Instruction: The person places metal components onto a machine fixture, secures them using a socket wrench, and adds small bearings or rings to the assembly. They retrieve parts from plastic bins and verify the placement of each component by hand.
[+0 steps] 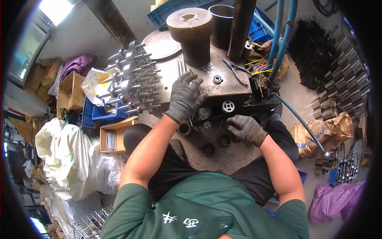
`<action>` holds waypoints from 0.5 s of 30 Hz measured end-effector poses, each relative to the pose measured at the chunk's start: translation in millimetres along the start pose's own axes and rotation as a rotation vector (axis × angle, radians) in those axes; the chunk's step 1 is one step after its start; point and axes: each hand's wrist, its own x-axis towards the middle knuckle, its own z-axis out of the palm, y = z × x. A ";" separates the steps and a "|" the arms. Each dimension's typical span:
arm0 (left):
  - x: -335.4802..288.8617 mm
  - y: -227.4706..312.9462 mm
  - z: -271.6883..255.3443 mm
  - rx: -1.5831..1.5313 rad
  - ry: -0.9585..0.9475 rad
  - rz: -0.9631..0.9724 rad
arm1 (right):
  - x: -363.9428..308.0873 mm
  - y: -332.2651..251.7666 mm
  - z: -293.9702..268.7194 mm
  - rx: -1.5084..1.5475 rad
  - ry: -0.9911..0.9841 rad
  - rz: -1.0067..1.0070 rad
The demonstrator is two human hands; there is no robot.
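Note:
My left hand (185, 97), in a grey glove, is over the front of a metal press block. Its bent fingers are apart, close to several thin metal pins (181, 67) lying on the block. My right hand (247, 130), also gloved, is lower, in front of the block; its fingers curl together, and anything inside them is hidden. A round metal disc with holes (228, 106) sits at the block's front edge, just above that hand. Farther back on the block lie a small ring-shaped part (217, 79), some tiny rings (209, 67) and pliers (237, 71).
A thick steel ram (189, 36) stands on the block. Shafted metal parts (133, 79) crowd its left side. A long lever with a ball end (302, 125) slants at right. An open carton of rods (112, 137) is beside my left leg; tubes (184, 128) stand between my feet.

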 end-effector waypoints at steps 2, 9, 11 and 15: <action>2.7 15.3 -2.4 0.070 -0.091 0.005 | 1.7 0.0 -3.1 0.030 0.085 0.005; 4.7 -3.3 5.2 0.153 -0.134 -0.050 | -5.4 7.9 2.5 -0.019 0.100 0.005; 7.8 -4.3 5.5 0.167 -0.128 -0.083 | -0.6 -0.4 -1.9 -0.026 0.139 -0.016; 10.6 10.4 7.5 0.198 -0.135 -0.096 | 29.5 -19.9 -26.2 -0.113 0.261 -0.122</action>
